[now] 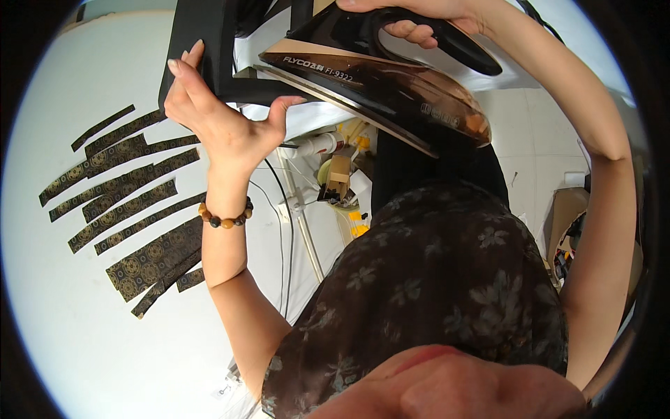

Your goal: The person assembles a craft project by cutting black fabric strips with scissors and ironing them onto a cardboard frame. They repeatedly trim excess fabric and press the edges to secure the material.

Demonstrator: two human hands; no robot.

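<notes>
Curling around the dark handle (471, 52) of the iron (377, 87), my right hand (436, 8) is grasping it, while my left hand (223, 129) is holding nothing, its fingers stretching out and its thumb standing apart. At the far left, black-and-gold patterned fabric strips (150, 258) are lying slantwise on the white table (70, 314), some overlapping. Next along, my left hand is reaching up beside a black band-like piece (202, 84); whether my fingers are touching it, I cannot tell. Beads of a bracelet (225, 223) are circling that wrist. Further right and lower, a white container (321, 144) is lying among clutter. Above it, at the upper middle, the iron is pointing its nose left and slightly up, toward the black piece, its long axis slanting down to the right, where its rounded heel is facing. Its soleplate's pale edge is running along the underside; I cannot tell whether it is touching anything. At the far right, a cardboard box (562, 216) is standing.
</notes>
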